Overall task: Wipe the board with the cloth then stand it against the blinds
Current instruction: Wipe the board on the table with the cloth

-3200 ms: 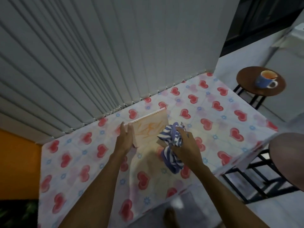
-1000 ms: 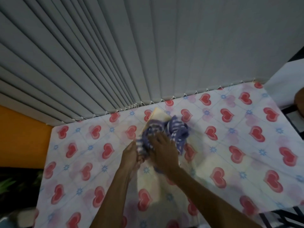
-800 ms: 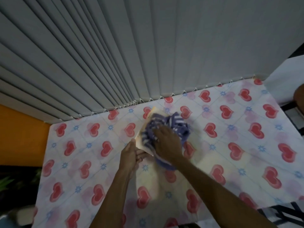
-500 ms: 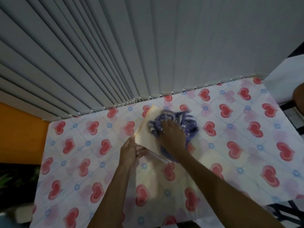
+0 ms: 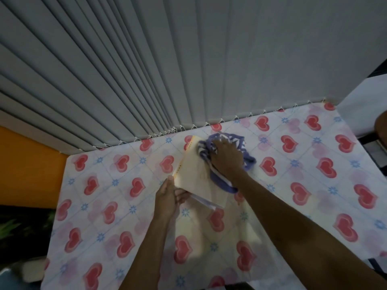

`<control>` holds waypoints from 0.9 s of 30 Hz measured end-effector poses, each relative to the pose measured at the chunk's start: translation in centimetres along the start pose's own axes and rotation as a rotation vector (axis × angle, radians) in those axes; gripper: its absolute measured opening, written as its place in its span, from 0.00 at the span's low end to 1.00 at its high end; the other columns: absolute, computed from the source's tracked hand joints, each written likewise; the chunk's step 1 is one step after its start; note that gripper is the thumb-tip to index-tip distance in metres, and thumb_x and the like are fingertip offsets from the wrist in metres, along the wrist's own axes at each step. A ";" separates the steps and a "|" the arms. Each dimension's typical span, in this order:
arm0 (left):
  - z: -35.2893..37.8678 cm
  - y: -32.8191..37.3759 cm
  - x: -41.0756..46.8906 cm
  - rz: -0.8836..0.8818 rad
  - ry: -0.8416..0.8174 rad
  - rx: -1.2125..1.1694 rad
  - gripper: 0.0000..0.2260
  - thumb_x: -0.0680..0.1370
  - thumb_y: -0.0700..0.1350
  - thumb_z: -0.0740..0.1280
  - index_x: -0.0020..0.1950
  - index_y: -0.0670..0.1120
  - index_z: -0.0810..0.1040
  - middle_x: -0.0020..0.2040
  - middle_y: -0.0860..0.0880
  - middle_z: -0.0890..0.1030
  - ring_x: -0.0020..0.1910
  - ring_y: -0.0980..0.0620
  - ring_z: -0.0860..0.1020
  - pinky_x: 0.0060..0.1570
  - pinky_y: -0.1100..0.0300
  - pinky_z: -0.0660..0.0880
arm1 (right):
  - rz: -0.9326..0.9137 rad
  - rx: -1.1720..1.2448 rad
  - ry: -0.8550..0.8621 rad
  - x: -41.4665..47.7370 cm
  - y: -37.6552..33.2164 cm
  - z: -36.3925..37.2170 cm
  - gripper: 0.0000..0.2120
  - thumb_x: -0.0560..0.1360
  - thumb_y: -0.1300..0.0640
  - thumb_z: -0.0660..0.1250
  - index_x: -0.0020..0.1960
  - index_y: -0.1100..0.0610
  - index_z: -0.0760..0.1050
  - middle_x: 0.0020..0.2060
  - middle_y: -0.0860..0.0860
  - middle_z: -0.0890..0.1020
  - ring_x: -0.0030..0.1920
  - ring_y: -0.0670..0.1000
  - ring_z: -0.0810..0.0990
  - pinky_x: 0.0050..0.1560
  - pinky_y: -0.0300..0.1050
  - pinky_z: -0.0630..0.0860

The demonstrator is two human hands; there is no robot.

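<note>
A cream board [image 5: 193, 174] with an orange-marked left edge lies tilted on the table [image 5: 104, 185], its far end close to the grey vertical blinds [image 5: 167, 70]. My left hand [image 5: 167, 197] grips the board's near left corner. My right hand [image 5: 227, 156] presses a bunched blue-and-white striped cloth [image 5: 240, 143] onto the board's far right part. The cloth spills off the board's right side onto the table and hides that edge.
The table wears a white cover with red hearts. An orange wall [image 5: 25, 164] stands to the left. At the far right edge a brown round stool top [image 5: 382, 126] peeks in, with a black frame below it.
My right hand has dragged the cloth from the board's middle toward its far right end, uncovering the near cream surface. My left hand keeps its hold on the near corner.
</note>
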State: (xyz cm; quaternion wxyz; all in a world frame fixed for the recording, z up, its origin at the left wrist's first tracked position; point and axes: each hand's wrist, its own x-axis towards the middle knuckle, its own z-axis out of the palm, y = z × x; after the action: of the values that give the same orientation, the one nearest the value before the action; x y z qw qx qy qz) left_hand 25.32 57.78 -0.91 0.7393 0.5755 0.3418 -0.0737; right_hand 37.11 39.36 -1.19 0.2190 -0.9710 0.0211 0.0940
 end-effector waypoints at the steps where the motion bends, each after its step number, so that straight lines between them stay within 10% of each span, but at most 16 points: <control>1: 0.1 0.2 -0.1 0.013 -0.004 0.002 0.16 0.86 0.52 0.60 0.61 0.42 0.79 0.30 0.43 0.81 0.28 0.48 0.80 0.31 0.59 0.80 | 0.016 -0.005 0.013 -0.1 0.0 -0.1 0.20 0.80 0.47 0.59 0.69 0.53 0.72 0.67 0.56 0.78 0.65 0.62 0.77 0.63 0.63 0.76; 16: -0.7 2.6 0.5 0.033 0.020 0.179 0.16 0.86 0.51 0.59 0.50 0.43 0.80 0.33 0.47 0.85 0.29 0.50 0.83 0.28 0.60 0.79 | -0.373 -0.040 -0.012 -11.2 -2.1 1.4 0.23 0.77 0.45 0.65 0.71 0.49 0.75 0.70 0.52 0.77 0.67 0.60 0.76 0.61 0.60 0.74; 27: -0.6 3.5 0.4 0.185 -0.031 0.236 0.12 0.86 0.53 0.59 0.56 0.51 0.80 0.34 0.41 0.85 0.33 0.48 0.84 0.32 0.60 0.80 | -0.006 -0.008 0.146 -1.3 2.4 -2.6 0.17 0.82 0.49 0.61 0.67 0.55 0.75 0.63 0.56 0.81 0.60 0.62 0.81 0.58 0.63 0.80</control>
State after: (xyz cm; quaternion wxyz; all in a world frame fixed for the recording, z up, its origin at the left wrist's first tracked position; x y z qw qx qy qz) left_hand 27.10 59.54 1.57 0.6753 0.6863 0.2647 -0.0541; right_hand 36.07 36.04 0.34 0.2131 -0.9762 0.0337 0.0226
